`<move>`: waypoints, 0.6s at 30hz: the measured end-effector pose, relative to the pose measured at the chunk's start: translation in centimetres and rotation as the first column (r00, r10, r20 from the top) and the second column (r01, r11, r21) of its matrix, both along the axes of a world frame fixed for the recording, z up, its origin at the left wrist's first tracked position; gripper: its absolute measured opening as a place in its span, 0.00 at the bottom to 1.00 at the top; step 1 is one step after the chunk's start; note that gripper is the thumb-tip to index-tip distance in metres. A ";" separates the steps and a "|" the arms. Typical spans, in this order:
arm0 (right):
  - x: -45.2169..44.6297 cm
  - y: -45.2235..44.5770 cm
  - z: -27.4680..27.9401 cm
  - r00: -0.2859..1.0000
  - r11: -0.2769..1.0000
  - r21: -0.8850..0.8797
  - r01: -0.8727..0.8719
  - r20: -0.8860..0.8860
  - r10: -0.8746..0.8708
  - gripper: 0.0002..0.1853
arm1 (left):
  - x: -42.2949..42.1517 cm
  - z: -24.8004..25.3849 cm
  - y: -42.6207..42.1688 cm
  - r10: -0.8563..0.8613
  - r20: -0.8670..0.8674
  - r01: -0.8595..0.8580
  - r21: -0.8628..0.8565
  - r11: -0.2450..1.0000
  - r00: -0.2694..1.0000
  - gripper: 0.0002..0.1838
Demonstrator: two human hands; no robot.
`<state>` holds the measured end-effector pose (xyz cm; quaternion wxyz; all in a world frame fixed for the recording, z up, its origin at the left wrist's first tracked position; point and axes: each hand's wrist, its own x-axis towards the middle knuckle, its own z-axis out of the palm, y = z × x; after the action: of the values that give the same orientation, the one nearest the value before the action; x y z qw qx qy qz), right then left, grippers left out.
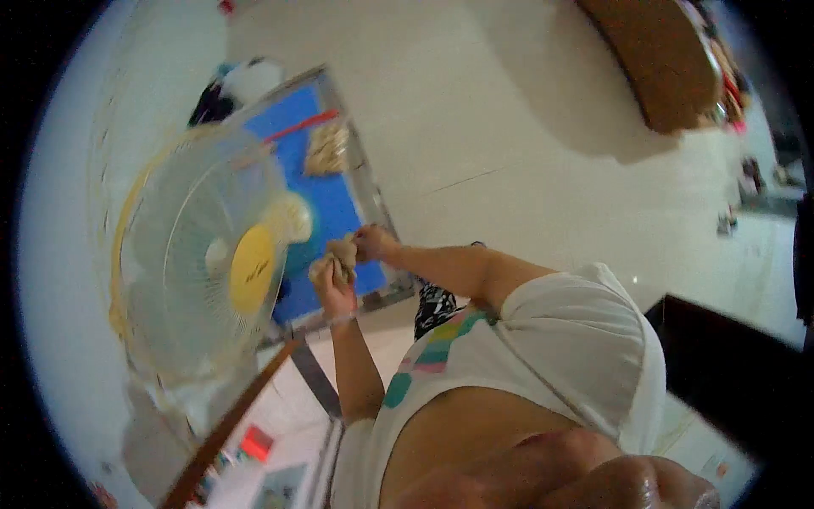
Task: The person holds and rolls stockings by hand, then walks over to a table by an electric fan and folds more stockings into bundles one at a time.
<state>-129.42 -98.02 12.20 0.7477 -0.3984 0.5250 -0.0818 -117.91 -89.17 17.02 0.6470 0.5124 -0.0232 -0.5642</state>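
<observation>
Both of my hands meet over the edge of a blue surface, around a small, bunched tan piece point(342, 251) that looks like cloth; blur hides its exact kind. My left hand point(333, 293) grips its lower end with curled fingers. On its upper right side, my right hand point(373, 243) pinches it, fingers closed. The blue surface point(337, 202) has a grey frame and lies beneath and beyond the hands. A clear bag of tan pieces point(327, 150) rests on it, beside a long red strip point(301, 125).
A large fan with a yellow centre point(254, 268) stands close on the left, partly covering the blue surface. A brown piece of furniture point(657, 64) is at the upper right. Pale tiled floor point(475, 144) lies between. A dark box-like object point(721, 356) is at the right.
</observation>
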 end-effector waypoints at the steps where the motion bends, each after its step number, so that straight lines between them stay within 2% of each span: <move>1: -0.9 0.6 -0.5 0.976 0.991 -0.026 0.133 0.175 -0.127 0.14 | -2.1 1.6 -0.7 -0.049 -0.016 0.048 -0.021 0.999 0.999 0.10; 2: -1.6 0.7 -0.7 0.907 0.968 -0.039 0.246 0.360 -0.217 0.14 | -4.2 3.0 -1.1 -0.081 -0.019 0.080 -0.041 0.996 0.997 0.10; 3: -3.0 0.4 1.2 0.876 0.960 0.040 0.275 0.402 -0.268 0.15 | -5.6 3.8 -1.9 -0.112 -0.019 0.111 -0.058 0.992 0.994 0.10; 5: -6.0 -0.4 7.3 0.802 0.936 0.196 0.291 0.484 -0.351 0.16 | -7.1 3.7 -4.3 -0.279 0.130 0.294 -0.118 0.948 0.951 0.14; 6: -7.1 -0.6 9.4 0.751 0.875 0.309 0.372 0.454 -0.479 0.16 | -8.0 3.9 -4.9 -0.344 0.208 0.376 -0.140 0.916 0.916 0.17; 8: -9.6 -1.0 12.6 0.614 0.701 0.511 0.498 0.363 -0.701 0.16 | -10.9 5.4 -6.0 -0.340 0.324 0.395 -0.118 0.911 0.883 0.23; 9: -10.6 -1.1 13.0 0.601 0.726 0.470 0.502 0.414 -0.684 0.17 | -12.3 6.2 -6.5 -0.340 0.384 0.406 -0.103 0.908 0.859 0.26; 11: -12.7 -1.1 13.6 0.561 0.762 0.375 0.528 0.519 -0.645 0.18 | -15.3 9.0 -7.2 -0.368 0.288 0.438 -0.234 0.868 0.884 0.31; 12: -13.9 -1.1 14.2 0.571 0.752 0.354 0.555 0.495 -0.655 0.18 | -16.7 10.0 -7.5 -0.396 0.238 0.454 -0.291 0.842 0.887 0.34; 14: -17.3 -1.2 16.0 0.572 0.719 0.313 0.621 0.447 -0.688 0.17 | -19.5 10.6 -8.3 -0.531 0.237 0.581 -0.361 0.729 0.813 0.35; 15: -19.7 -0.3 20.2 0.621 0.724 0.142 0.675 0.420 -0.662 0.19 | -21.1 10.8 -8.7 -0.598 0.235 0.637 -0.391 0.664 0.767 0.36; 18: -26.1 1.4 22.1 0.734 0.676 -0.310 0.668 0.428 -0.528 0.22 | -27.5 14.6 -7.3 -0.726 0.201 0.705 -0.505 0.498 0.658 0.36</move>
<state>-155.47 -96.61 34.27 0.6373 -0.3438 0.4726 -0.5023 -145.36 -96.51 31.59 0.4721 0.2400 -0.3793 -0.7587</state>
